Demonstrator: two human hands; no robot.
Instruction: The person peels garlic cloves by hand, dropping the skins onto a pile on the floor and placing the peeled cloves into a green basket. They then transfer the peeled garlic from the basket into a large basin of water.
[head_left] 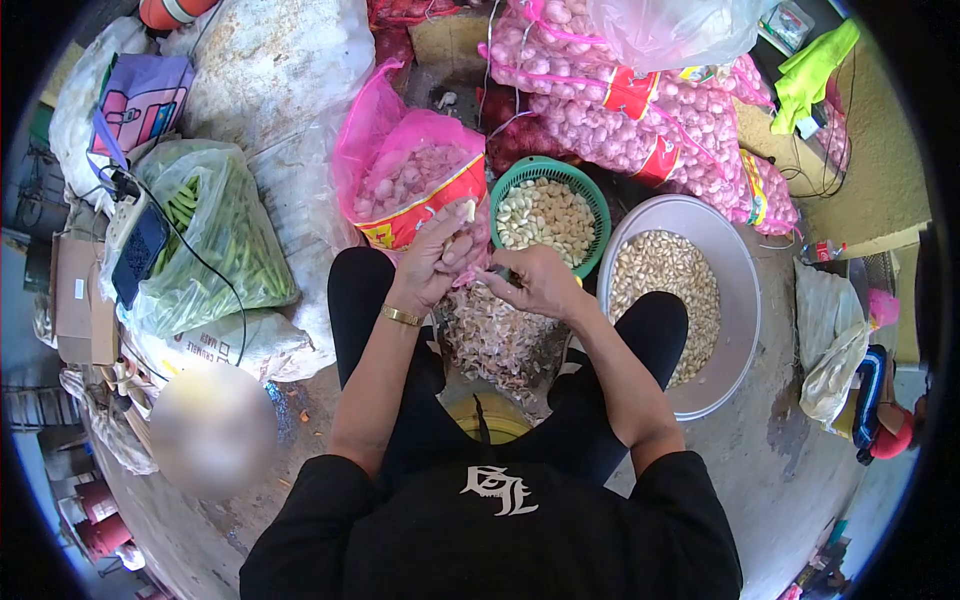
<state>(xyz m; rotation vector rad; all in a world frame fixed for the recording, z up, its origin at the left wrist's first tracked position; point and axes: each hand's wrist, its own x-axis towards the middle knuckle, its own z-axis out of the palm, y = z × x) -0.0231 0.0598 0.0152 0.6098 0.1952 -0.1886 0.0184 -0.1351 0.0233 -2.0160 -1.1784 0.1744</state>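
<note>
My left hand point(435, 258), with a gold band at the wrist, pinches a pale garlic clove point(469, 210) at its fingertips. Close beside it, my right hand point(540, 284) is closed around what looks like a small knife point(503, 272), mostly hidden by the fingers. Below both hands lies a heap of garlic skins point(490, 340). Just beyond them, a green basket point(603, 205) holds peeled cloves. An opened pink mesh sack point(357, 135) of garlic stands past my left hand. To the right, a large whitish basin point(742, 300) contains many unpeeled-looking cloves.
Full pink mesh sacks of garlic point(680, 120) are stacked at the back right. On the left, a clear bag of green pods point(215, 240) sits near a phone point(140, 255) with a cable. White sacks point(280, 80) lie behind. Another person point(890, 425) is at the far right.
</note>
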